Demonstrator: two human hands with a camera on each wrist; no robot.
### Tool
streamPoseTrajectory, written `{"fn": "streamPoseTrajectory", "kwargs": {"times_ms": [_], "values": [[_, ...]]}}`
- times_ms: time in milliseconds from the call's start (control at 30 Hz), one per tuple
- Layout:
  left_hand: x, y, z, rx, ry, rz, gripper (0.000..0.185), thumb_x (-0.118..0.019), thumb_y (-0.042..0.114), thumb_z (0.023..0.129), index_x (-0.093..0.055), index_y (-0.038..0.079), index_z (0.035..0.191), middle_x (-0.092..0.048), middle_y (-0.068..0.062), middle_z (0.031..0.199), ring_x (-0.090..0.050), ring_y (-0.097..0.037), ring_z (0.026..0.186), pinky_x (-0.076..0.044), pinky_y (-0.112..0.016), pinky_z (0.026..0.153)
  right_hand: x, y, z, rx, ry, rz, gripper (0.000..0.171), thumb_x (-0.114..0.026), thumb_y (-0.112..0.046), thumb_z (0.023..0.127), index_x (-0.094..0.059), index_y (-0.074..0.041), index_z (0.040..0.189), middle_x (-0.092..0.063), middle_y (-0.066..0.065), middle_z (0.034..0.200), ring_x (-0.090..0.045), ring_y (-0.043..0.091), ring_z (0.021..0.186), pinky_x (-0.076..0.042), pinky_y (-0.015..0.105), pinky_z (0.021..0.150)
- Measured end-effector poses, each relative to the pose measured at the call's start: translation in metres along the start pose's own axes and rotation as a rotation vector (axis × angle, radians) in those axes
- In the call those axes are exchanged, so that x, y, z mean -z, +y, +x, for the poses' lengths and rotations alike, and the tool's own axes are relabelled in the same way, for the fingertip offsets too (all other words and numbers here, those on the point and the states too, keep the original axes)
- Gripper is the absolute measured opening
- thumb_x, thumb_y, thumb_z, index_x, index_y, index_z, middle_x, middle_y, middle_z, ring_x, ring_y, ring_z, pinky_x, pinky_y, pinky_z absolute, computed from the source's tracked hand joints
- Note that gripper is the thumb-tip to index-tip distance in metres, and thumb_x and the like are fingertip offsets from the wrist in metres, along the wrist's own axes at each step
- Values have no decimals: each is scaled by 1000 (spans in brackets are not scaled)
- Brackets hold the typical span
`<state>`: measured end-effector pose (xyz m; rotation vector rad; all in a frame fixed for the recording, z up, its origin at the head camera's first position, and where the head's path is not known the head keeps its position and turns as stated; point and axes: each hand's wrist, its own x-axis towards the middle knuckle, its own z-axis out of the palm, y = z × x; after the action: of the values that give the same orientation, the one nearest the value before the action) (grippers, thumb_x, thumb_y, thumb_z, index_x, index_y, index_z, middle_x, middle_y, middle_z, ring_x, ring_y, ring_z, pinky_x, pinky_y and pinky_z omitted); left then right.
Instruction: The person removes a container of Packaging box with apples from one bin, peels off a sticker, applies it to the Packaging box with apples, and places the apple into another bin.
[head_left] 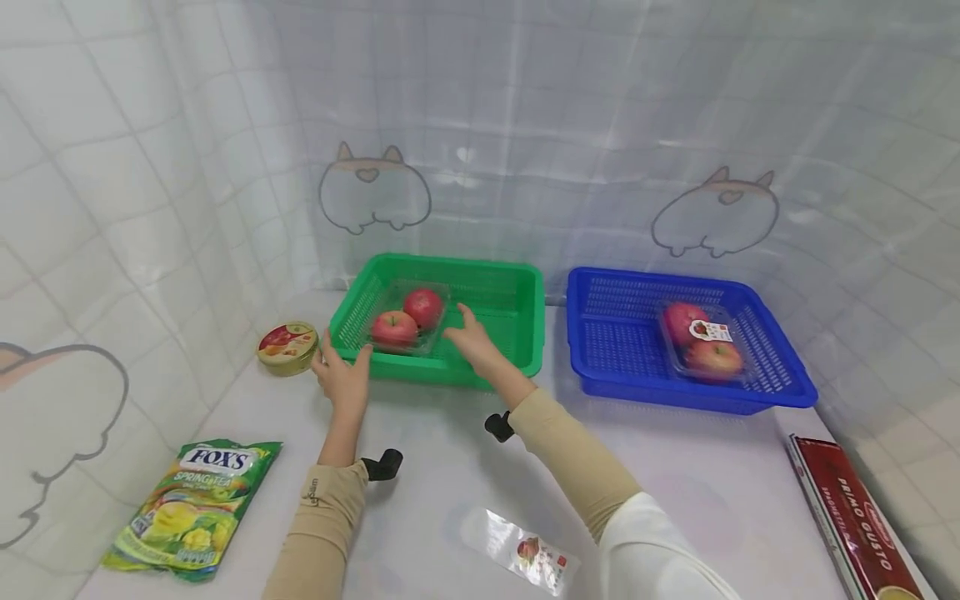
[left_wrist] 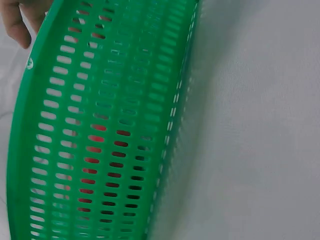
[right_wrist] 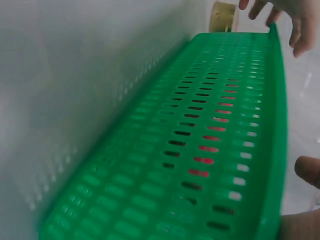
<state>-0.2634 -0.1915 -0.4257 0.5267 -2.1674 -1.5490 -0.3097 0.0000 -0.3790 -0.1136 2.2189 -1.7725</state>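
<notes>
My left hand (head_left: 345, 379) is at the front left corner of a green plastic basket (head_left: 480, 265), thumb and fingers spread by its rim. Over the basket's front wall reaches my right hand (head_left: 476, 343), its thumb and fingers apart, with nothing between them. Inside the basket, toward the left, a clear plastic box holds two red apples (head_left: 394, 330). Red shows through the slots of the basket wall (left_wrist: 95, 105) in the left wrist view. In the right wrist view, the left hand (right_wrist: 297, 20) appears beyond the rim and the right thumb (right_wrist: 307, 170) beside it.
A blue basket (head_left: 611, 379) with another clear box of apples (head_left: 712, 360) stands to the right. Left of the green basket is a round gold tin (head_left: 287, 350). A green Fox's candy bag (head_left: 195, 508), a clear printed wrapper (head_left: 525, 554) and a red spaghetti box (head_left: 855, 517) lie nearer.
</notes>
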Motion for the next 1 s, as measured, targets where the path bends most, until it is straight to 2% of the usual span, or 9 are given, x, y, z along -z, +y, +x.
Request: {"fn": "streamPoseTrajectory", "kwargs": {"times_ms": [133, 267, 400, 600, 733, 833, 867, 900, 1000], "values": [[0, -6, 4, 88, -95, -176, 84, -57, 27, 89, 1, 20, 149, -2, -13, 152, -6, -28, 139, -11, -45, 111, -8, 3, 12, -29, -8, 12, 76, -52, -14, 87, -9, -16, 150, -6, 15, 153, -2, 30, 140, -16, 55, 108], [0, -9, 6, 101, -110, -266, 86, -58, 18, 89, 3, 19, 149, -2, -10, 153, -10, -27, 138, -17, -40, 111, -16, 4, 23, -60, -26, 18, 82, -53, -17, 87, -2, -16, 150, -1, 18, 153, 1, 33, 140, -14, 56, 108], [1, -11, 7, 104, -119, -257, 87, -59, 15, 88, 4, 19, 149, -2, -11, 152, -14, -30, 136, -23, -41, 109, -24, 7, 35, -94, -54, 45, 87, -55, -19, 88, 7, -14, 149, -3, 18, 153, -4, 33, 140, -15, 52, 109], [2, -11, 7, 111, -121, -248, 86, -59, 15, 88, 2, 20, 149, -2, -14, 152, -15, -33, 136, -25, -42, 108, -32, 10, 47, -162, -64, 96, 93, -59, -23, 88, 12, -14, 148, -2, 17, 153, -6, 33, 140, -14, 48, 111], [0, -11, 4, 113, -102, -265, 83, -59, 15, 88, -3, 20, 149, -5, -15, 150, -16, -34, 135, -26, -43, 107, -37, 11, 54, -188, -68, 136, 92, -59, -23, 88, 12, -17, 148, -3, 15, 153, -15, 36, 137, -21, 49, 108], [-2, -11, 2, 109, -98, -276, 81, -60, 17, 88, -6, 21, 149, -6, -15, 150, -17, -33, 135, -28, -43, 106, -41, 17, 67, -215, -49, 105, 94, -62, -27, 87, 10, -25, 148, -10, 12, 153, -29, 39, 131, -29, 52, 103], [-2, -11, 1, 107, -99, -278, 80, -60, 17, 88, -7, 20, 149, -6, -15, 150, -17, -33, 135, -28, -43, 106, -43, 18, 68, -213, -40, 74, 96, -64, -28, 86, 10, -25, 148, -11, 12, 152, -29, 37, 131, -30, 53, 102], [-2, -12, 1, 106, -100, -278, 80, -60, 18, 88, -8, 21, 149, -6, -15, 150, -17, -33, 135, -28, -43, 106, -44, 28, 80, -184, -45, 52, 101, -67, -32, 83, 9, -27, 148, -14, 12, 151, -33, 36, 129, -36, 50, 98], [-1, -13, 3, 95, -99, -282, 79, -60, 19, 88, -9, 20, 148, -7, -14, 150, -16, -33, 135, -29, -44, 105, -47, 34, 93, -168, -55, -4, 106, -73, -31, 78, 7, -30, 148, -15, 11, 151, -32, 33, 130, -39, 49, 95]]}}
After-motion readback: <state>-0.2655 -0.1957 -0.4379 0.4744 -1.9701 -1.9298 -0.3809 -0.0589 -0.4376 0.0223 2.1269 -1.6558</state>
